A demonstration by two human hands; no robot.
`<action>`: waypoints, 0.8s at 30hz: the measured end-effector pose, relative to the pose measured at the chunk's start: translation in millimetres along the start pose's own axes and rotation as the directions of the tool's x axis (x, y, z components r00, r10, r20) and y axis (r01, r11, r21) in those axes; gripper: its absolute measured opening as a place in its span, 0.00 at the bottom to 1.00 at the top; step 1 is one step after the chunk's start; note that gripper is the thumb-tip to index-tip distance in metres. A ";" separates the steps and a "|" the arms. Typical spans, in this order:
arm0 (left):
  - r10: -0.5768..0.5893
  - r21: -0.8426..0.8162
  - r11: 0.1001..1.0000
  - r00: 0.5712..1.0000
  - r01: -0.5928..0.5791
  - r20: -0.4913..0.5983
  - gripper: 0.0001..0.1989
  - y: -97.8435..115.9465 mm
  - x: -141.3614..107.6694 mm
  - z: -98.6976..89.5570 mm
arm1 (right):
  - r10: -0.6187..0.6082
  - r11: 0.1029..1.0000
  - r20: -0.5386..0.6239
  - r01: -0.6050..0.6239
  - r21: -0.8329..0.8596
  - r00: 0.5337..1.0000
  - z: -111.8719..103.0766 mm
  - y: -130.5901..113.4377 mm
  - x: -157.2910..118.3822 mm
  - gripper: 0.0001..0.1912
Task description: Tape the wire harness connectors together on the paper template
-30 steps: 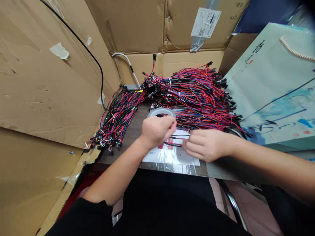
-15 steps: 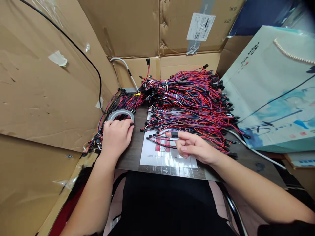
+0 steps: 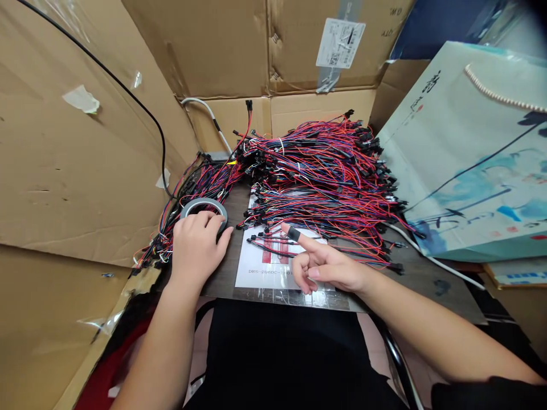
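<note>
My left hand (image 3: 197, 246) is at the left of the desk, its fingers curled over the rim of a roll of tape (image 3: 220, 212) and its thumb held apart. Part of the roll is hidden under the fingers. My right hand (image 3: 327, 267) hovers above a printed sheet (image 3: 250, 279), index finger stretched out and the other fingers loosely bent, holding nothing between them. A short strip of black tape (image 3: 293, 233) sticks to that index finger. Just beyond it lie a few loose wire cables (image 3: 273, 250) with black connectors, on the sheet.
Large bundles of red, blue and black wire cables (image 3: 325, 165) are piled behind my hands. More cables (image 3: 209, 176) lie at the left behind the tape roll. Cardboard walls (image 3: 222, 51) enclose the desk, and a pale paper bag (image 3: 470, 159) stands at the right.
My left hand and the tape roll have come slightly towards me, and the thumb has spread from the fingers. My right hand has turned, with its index finger pointing more upward.
</note>
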State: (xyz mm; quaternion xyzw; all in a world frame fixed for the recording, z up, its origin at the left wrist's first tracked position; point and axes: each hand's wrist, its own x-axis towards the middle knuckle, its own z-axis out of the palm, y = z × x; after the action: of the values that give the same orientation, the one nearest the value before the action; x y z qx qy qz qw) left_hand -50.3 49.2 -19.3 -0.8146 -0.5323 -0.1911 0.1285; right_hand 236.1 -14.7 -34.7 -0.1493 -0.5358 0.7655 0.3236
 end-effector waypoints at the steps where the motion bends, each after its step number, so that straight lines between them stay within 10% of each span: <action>1: -0.017 -0.107 0.994 0.999 0.011 -0.051 0.11 11.0 0.0 -3.6 | 0.006 1.000 0.008 -0.006 -0.008 1.000 0.5 0.7 0.1 0.46; 5: 0.009 -0.741 0.672 1.000 -0.021 -0.021 0.08 67.4 -0.5 -15.3 | 0.019 0.997 0.028 -0.017 -0.077 0.999 3.7 4.2 0.8 0.48; 9: -0.083 -0.918 0.380 0.993 0.112 0.087 0.09 106.2 1.4 -13.6 | -0.068 0.955 -0.099 0.036 -0.295 0.993 9.7 11.9 1.9 0.46; 15: -0.098 -0.905 0.423 0.995 0.048 0.007 0.09 112.4 9.1 -14.8 | -0.325 0.570 -0.269 -0.039 -0.821 0.907 12.4 17.0 2.1 0.40; 24: -0.027 -0.923 0.383 1.000 0.012 0.002 0.10 102.6 8.5 -13.9 | -0.508 0.001 -0.209 -0.242 -0.970 0.836 1.7 -1.1 -3.2 0.29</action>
State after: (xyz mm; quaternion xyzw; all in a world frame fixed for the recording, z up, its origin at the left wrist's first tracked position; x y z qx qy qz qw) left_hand 44.4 9.3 -3.7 -0.7412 -0.3455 -0.4615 -0.3440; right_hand 238.0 -17.8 -33.4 -0.4747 -0.8145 0.0536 0.3291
